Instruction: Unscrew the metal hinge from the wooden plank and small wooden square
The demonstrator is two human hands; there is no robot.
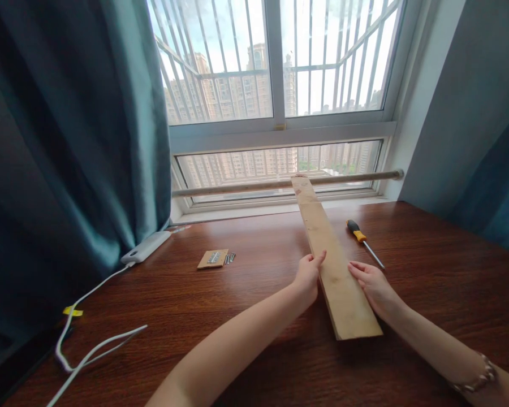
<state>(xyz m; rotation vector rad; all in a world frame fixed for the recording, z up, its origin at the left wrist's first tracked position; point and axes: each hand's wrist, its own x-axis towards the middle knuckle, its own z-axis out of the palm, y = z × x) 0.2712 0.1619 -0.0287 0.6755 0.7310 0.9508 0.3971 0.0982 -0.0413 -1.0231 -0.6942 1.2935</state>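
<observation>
A long, pale wooden board (331,265) slants away from me over the brown table, its far end reaching toward the window rail. My left hand (309,277) grips the board's left edge, thumb on top and the other fingers partly hidden below. On the opposite edge, my right hand (371,282) pinches the board between thumb and fingers. Right of the board lies a screwdriver (365,243) with a black and yellow handle. Several screws (229,258) rest beside a small square wooden piece (206,260) to the left, and more screws lie on that piece.
A white power strip (146,247) with a white cable (97,345) sits at the left by the dark curtain (139,141). Behind the table, a horizontal rail (246,188) crosses in front of the window. The brown table (246,316) stretches to both sides.
</observation>
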